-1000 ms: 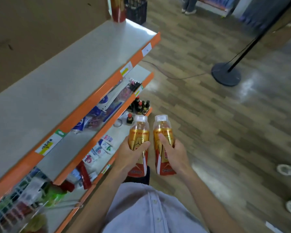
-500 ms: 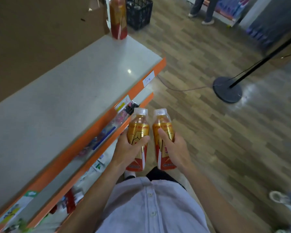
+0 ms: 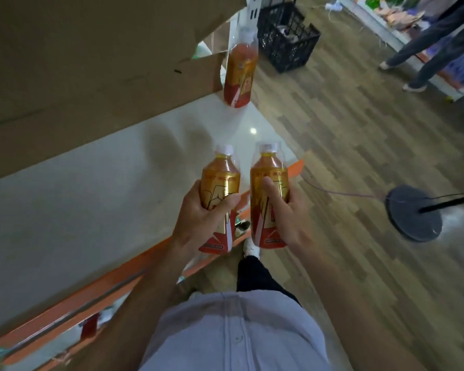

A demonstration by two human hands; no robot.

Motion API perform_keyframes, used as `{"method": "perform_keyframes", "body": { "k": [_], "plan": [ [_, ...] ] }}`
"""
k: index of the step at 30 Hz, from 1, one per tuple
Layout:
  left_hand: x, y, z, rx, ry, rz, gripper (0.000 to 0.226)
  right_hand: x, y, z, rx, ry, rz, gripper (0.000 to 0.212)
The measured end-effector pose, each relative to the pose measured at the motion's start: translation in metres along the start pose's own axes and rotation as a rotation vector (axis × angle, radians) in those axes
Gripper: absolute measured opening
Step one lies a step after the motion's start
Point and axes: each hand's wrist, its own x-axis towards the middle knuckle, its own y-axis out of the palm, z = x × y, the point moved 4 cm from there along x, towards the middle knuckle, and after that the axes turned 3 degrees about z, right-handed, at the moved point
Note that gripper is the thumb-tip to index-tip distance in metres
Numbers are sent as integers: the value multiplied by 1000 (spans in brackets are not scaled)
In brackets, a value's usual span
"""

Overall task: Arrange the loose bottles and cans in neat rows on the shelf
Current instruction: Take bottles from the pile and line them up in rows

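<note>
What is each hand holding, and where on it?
Left hand grips the left bottle round its labelled middle. Right hand grips the right bottle likewise, thumb across the label front.

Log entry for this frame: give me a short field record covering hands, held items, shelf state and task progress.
left hand: grips a gold-and-red plastic bottle with a white cap, upright
right hand: grips a matching second bottle, upright, thumb on the label
held pair: side by side, a gap between them
shelf: white top shelf with an orange front edge; a matching third bottle stands at its far end beside the brown cardboard panel
floor: black plastic crate; round grey stand base
progress: both held bottles not yet set down
</note>
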Motion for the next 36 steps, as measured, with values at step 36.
{"method": "perform_keyframes", "body": {
  "k": [36],
  "plan": [
    [132, 62, -53, 123, 74, -494, 78, 290, -28, 40, -434, -425, 683, 70]
  ]
}}
